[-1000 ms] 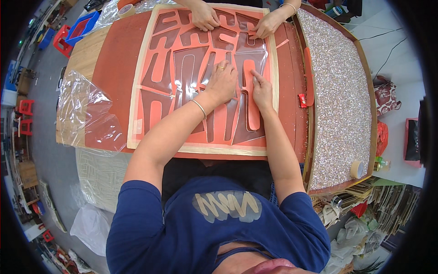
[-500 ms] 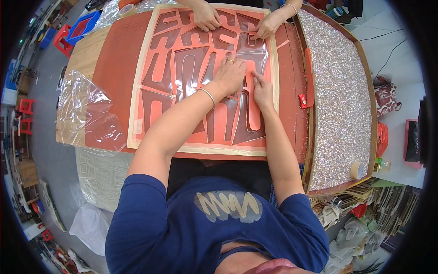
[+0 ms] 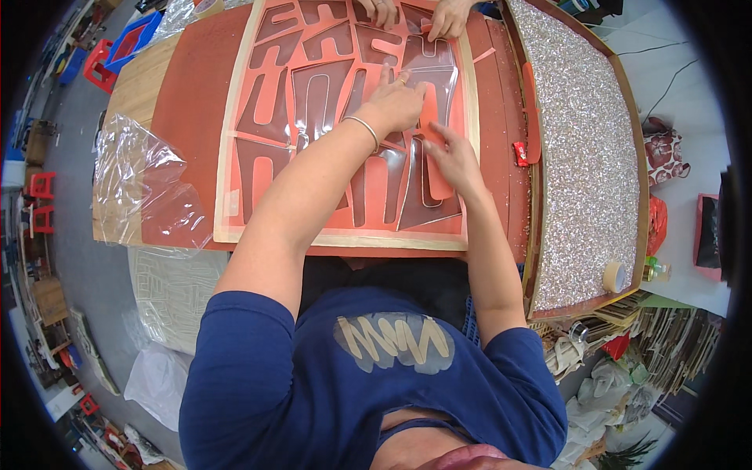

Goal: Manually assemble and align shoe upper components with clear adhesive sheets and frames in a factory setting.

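A framed coral-pink board (image 3: 276,88) lies before me, edged with pale tape and covered by brownish transparent film pieces (image 3: 313,110) with long rounded cut-outs. My left hand (image 3: 394,104) rests over its middle, fingers stretched and spread against the surface. To its right, my right hand (image 3: 457,163) has its thumb and forefinger apart at a long orange strip (image 3: 435,184) with rounded ends; the palm covers part of that strip. At the board's far edge, another person's hands (image 3: 449,17) touch the film.
On the right stands a glittery panel (image 3: 583,164) with a tape roll (image 3: 614,276) on it. Crumpled clear plastic film (image 3: 141,184) hangs over the table's left side. A small red packet (image 3: 520,153) lies beside the board.
My view has shifted, so the board sits higher in the picture. My left hand's fingers have spread, and my right hand has opened a little beside the orange strip.
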Tool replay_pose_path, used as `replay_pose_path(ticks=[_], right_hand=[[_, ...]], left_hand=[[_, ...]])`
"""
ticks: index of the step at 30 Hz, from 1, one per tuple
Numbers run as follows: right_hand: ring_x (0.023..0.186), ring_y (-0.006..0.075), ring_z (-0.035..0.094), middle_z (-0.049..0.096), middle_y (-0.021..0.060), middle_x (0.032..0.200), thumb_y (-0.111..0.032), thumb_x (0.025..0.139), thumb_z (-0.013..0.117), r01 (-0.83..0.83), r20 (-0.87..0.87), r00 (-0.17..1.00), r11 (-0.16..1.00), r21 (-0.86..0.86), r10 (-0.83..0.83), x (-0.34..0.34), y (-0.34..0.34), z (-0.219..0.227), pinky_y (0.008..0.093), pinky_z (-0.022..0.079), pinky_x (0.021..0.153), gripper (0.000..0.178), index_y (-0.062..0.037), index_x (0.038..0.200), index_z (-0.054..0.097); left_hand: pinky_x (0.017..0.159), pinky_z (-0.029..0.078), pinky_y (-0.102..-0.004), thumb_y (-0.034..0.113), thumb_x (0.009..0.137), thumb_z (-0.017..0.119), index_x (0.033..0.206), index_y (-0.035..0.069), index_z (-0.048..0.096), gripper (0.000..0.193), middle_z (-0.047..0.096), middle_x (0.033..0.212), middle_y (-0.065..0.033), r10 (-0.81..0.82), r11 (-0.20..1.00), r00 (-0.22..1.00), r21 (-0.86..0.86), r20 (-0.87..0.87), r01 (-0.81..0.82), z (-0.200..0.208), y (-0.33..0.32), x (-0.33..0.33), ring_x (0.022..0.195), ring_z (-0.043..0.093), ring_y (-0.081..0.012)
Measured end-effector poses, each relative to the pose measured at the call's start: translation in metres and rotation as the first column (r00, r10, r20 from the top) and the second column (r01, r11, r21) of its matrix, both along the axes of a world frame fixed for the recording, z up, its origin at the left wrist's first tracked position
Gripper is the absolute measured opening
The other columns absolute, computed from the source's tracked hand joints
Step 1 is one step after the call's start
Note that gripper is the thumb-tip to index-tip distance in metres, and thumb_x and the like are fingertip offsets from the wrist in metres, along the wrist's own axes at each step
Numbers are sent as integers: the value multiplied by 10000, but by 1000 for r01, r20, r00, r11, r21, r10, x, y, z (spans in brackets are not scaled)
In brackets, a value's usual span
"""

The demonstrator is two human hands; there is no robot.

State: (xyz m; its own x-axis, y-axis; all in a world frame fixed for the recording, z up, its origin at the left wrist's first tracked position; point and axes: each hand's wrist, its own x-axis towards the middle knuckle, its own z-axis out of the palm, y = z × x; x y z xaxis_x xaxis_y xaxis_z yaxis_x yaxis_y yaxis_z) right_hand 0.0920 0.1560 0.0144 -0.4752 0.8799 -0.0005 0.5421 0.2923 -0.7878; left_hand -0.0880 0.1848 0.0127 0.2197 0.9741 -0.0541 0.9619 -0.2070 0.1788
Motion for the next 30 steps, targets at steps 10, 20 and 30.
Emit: replay_pose_path(ticks=[10,20,30], right_hand=[[466,74,507,535,14,616,-113,933,539,226,-241,899,859,-460,-366,38,-89,1,217,432,405,303,39,1192,573],[465,99,526,548,32,572,-132,926,531,210,-38,973,943,-258,-227,42,-84,-9,248,441,433,270,-5,1145,623],[842,372,612,645,207,892,-175,819,599,159,270,936,955,252,-227,84,-13,12,419,488,750,219,-41,973,679]], left_hand=[[1101,107,-578,602,890,403,1407,-17,285,815,502,1293,-233,40,999,993,-26,-107,-43,9,-8,13,1375,230,-358],[1102,83,-585,831,671,450,1404,-74,241,1183,407,1380,-238,26,999,984,-19,-177,-30,20,-22,25,1385,197,-365],[1100,75,-584,653,838,417,1341,-99,363,906,310,1442,-240,-183,980,966,45,-182,194,6,-131,90,1390,211,-315]])
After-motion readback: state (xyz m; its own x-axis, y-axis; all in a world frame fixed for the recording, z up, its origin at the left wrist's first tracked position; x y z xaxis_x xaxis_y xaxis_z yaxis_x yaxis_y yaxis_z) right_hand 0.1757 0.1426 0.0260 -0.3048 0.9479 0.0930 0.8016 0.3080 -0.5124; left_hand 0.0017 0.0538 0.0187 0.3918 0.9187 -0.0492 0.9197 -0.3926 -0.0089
